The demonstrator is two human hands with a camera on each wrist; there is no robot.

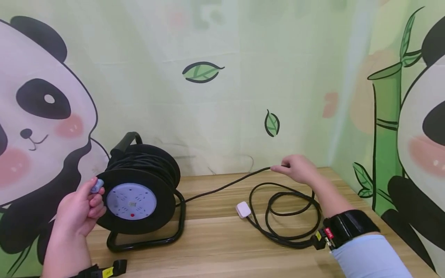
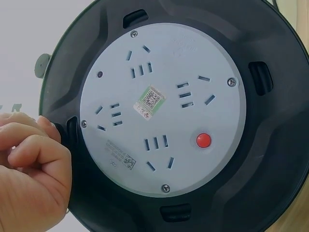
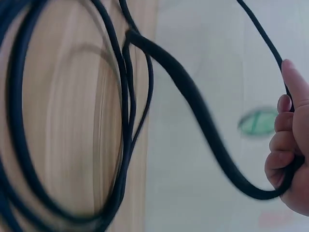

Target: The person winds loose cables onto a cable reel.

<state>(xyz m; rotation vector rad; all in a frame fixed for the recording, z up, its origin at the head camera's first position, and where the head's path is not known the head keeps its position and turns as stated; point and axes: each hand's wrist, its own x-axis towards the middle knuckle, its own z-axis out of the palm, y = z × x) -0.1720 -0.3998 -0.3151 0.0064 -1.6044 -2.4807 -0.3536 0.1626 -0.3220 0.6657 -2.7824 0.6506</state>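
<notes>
A black cable reel [image 1: 135, 227] stands at the left on its tubular frame, cable wound round its drum. Set in its face is a pale socket panel [image 2: 159, 96] with a red button [image 2: 203, 140]. At the left rim of the reel my left hand [image 1: 81, 210] grips a small blue-grey knob [image 1: 97, 186], its fingers curled in. My right hand [image 1: 299, 169], raised over the back right of the table, holds the black cable [image 3: 263, 31] in curled fingers. From there one length runs to the reel, and another hangs down toward the loose coils [image 3: 17, 111].
Those coils lie on the wooden table [image 1: 215, 239] at the right, with a white plug [image 1: 243, 209] at the cable's end beside them. A carrying handle [image 1: 126, 143] rises above the reel. Behind the table hangs a printed panda backdrop [image 1: 236, 96].
</notes>
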